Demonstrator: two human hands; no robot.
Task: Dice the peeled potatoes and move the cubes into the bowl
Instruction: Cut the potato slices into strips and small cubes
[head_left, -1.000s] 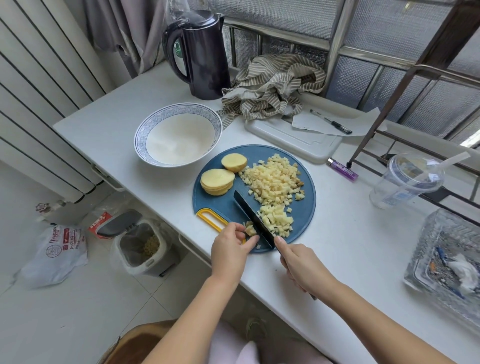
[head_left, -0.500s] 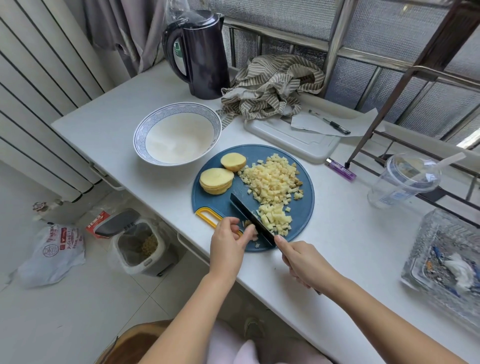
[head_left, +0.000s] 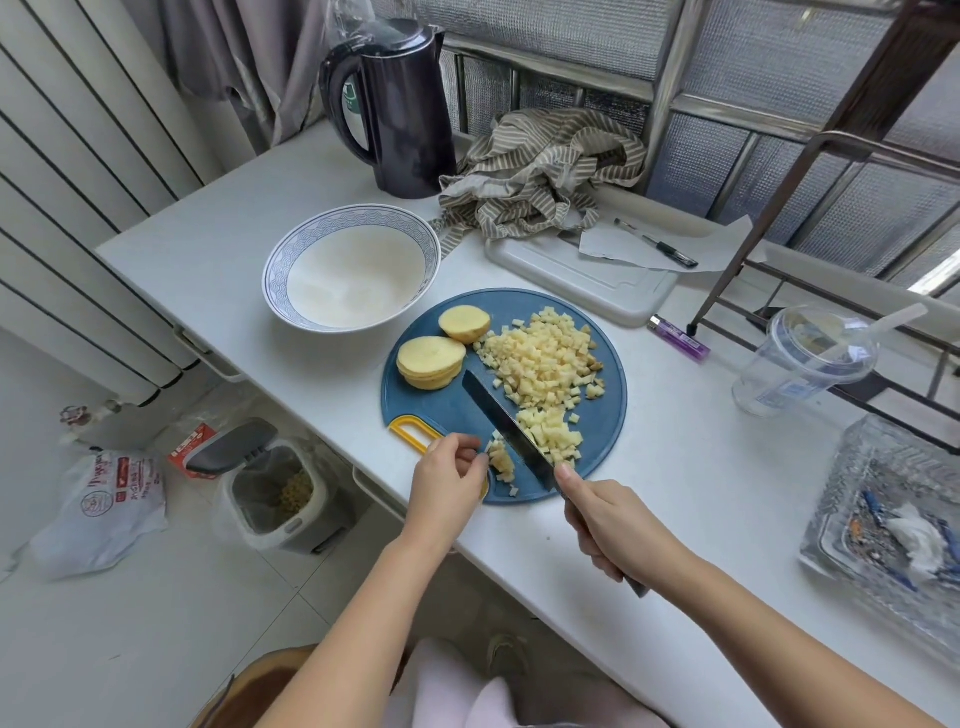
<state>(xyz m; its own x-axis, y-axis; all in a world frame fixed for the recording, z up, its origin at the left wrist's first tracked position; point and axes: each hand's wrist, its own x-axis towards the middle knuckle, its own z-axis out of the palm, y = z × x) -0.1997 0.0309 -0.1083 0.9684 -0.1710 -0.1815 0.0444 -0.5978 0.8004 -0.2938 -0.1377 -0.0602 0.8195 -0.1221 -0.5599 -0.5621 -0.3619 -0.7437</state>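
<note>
Left hand: pinches potato strips at the blue board's near edge;
Right hand: grips the knife, blade just right of the strips;
Cubes: heaped on the board's right;
Bowl: far left on the counter

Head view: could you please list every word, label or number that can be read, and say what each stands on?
Nothing here can be read with certainty.
Plastic bag left of the bin: red print and a round mark, too blurred.
Red box beside the bin: white print, too small.
Kettle: green label, blurred.
Clear cup: blue print, blurred.
Purple lighter: print too small.
</note>
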